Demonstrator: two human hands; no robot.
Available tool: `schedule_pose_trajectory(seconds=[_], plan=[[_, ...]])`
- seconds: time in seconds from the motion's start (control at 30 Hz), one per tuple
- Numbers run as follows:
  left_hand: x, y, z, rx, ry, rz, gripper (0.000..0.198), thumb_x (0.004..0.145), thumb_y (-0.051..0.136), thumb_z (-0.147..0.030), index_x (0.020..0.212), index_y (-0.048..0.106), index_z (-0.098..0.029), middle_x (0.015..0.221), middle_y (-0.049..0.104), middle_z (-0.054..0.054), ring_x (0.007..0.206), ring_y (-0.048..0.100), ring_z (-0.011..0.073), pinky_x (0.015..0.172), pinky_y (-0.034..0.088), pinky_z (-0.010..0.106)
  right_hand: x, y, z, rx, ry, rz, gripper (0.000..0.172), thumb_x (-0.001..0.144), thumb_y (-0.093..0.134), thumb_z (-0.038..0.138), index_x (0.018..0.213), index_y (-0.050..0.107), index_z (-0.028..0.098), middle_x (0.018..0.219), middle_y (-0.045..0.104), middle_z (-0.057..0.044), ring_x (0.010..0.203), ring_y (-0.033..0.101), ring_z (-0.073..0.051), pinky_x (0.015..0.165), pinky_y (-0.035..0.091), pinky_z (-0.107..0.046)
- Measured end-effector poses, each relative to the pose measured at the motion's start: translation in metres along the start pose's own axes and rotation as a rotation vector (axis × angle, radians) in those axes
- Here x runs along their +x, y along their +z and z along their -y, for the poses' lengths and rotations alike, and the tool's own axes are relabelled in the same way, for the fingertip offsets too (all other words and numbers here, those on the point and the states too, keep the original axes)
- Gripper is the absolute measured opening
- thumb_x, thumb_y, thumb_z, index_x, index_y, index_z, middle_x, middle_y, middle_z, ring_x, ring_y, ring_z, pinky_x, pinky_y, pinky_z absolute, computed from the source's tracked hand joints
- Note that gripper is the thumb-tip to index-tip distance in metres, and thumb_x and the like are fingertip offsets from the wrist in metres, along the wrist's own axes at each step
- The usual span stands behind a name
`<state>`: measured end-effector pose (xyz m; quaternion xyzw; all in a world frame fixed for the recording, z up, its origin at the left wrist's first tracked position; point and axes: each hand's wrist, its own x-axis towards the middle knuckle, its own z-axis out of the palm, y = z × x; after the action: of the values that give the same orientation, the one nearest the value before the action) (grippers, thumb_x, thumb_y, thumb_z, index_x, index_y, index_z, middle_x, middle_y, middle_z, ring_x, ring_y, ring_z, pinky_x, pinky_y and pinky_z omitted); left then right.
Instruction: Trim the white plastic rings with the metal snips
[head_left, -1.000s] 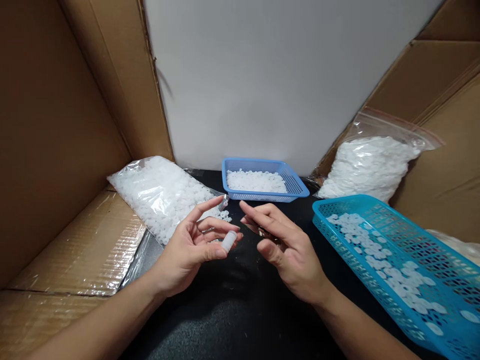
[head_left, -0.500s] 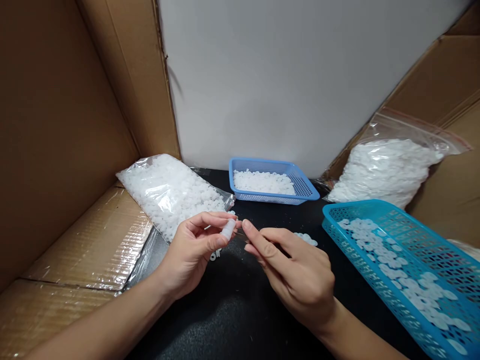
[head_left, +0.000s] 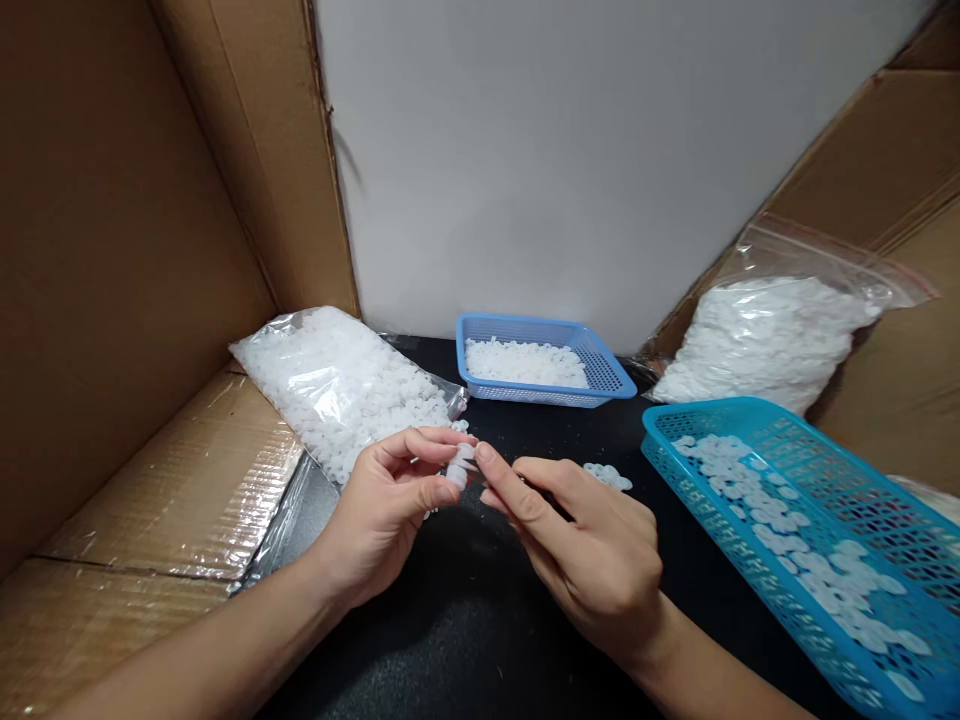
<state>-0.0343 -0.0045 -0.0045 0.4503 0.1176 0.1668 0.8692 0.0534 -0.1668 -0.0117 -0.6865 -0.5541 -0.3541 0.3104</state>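
Note:
Between the thumb and fingertips of my left hand (head_left: 379, 515) is a small white plastic piece (head_left: 459, 468), translucent and rounded. My right hand (head_left: 596, 545) is closed around a thin metal tool (head_left: 474, 466), mostly covered by the fingers, so its kind does not show. Its narrow tip meets the white piece, and the two hands' fingertips nearly touch. Just beyond my right hand, a few flat white rings (head_left: 609, 477) lie on the black tabletop (head_left: 450, 620).
A clear bag of small white parts (head_left: 337, 385) lies at left. Behind the hands stands a blue basket (head_left: 540, 396) holding white pieces. At right, a larger turquoise basket (head_left: 720, 520) contains white rings. Another filled zip bag (head_left: 772, 335) leans against cardboard (head_left: 892, 150).
The white piece has turned in my left fingers, from a longer tube-like outline to a shorter, rounder one. My right hand has shifted slightly left, and the tool's tip now meets the piece.

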Motion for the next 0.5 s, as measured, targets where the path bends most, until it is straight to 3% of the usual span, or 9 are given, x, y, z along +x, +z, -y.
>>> schedule_pose_trajectory(seconds=[0.27,0.5], plan=[[-0.0024,0.0017,0.0003,0.031,0.006,-0.027,0.025,0.053,0.100,-0.019,0.066,0.079,-0.018,0.092,0.078,0.002,0.082,0.069,0.0121,0.076,0.056,0.020,-0.0002,0.0006,0.0004,0.009,-0.014,-0.003,0.037,0.099,0.063,0.009,0.135,0.069,0.015,0.080,0.073,-0.005,0.065,0.062,-0.013,0.057,0.042,-0.026],[-0.0012,0.0000,-0.0004,0.060,0.008,-0.011,0.022,0.056,0.099,-0.020,0.067,0.080,-0.019,0.091,0.078,0.001,0.085,0.070,0.0111,0.078,0.055,0.018,-0.0026,-0.0003,-0.0022,-0.008,-0.022,0.011,0.034,0.098,0.063,0.006,0.130,0.072,0.015,0.081,0.072,-0.004,0.064,0.060,-0.013,0.057,0.040,-0.027]])
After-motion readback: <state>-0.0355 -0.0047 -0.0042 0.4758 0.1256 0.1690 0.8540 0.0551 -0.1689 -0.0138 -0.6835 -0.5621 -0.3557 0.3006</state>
